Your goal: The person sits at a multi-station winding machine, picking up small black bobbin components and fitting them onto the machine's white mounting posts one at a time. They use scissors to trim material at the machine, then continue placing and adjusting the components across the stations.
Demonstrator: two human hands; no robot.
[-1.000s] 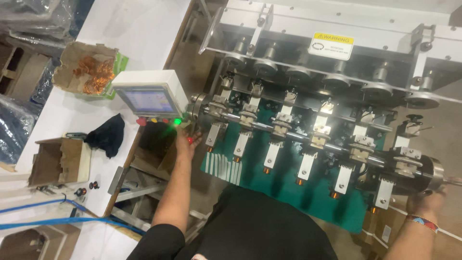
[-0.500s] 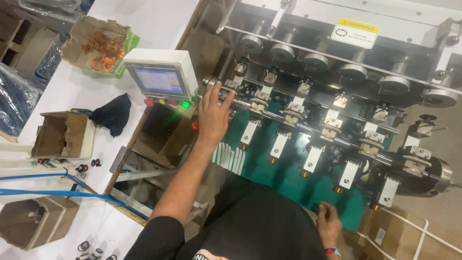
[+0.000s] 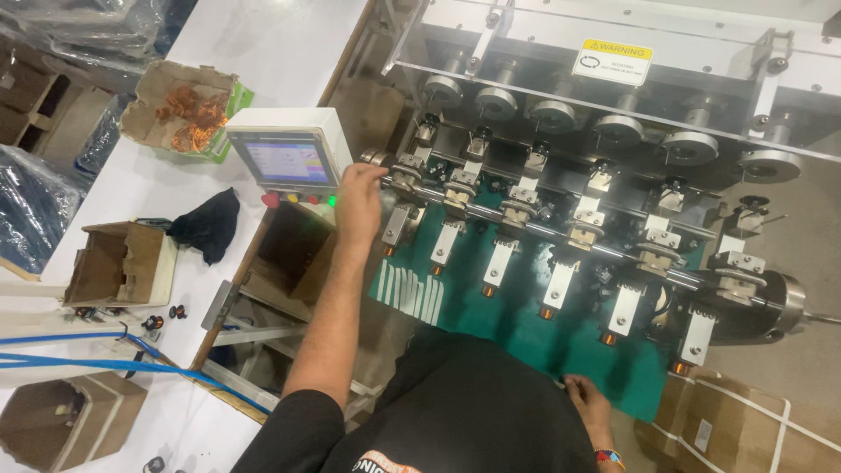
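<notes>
Six metal arms stand in a row along the machine's shaft [image 3: 561, 235], each with a small copper-coloured coil at its lower tip over the green mat [image 3: 526, 324]. The person's left hand [image 3: 359, 203] is up at the leftmost arm [image 3: 399, 219], fingers loosely curled against the shaft end; its grip holds nothing that can be made out. The right hand [image 3: 589, 405] rests low at the mat's near edge, fingers bent, and whether it pinches anything cannot be told. All six coils look seated on their arms, so the loading seems done. Beside the left hand sits the control box [image 3: 289, 158], its screen lit, a green button [image 3: 332, 201] glowing below. On the white desk [image 3: 263, 52], cardboard boxes [image 3: 118, 263] wait.
</notes>
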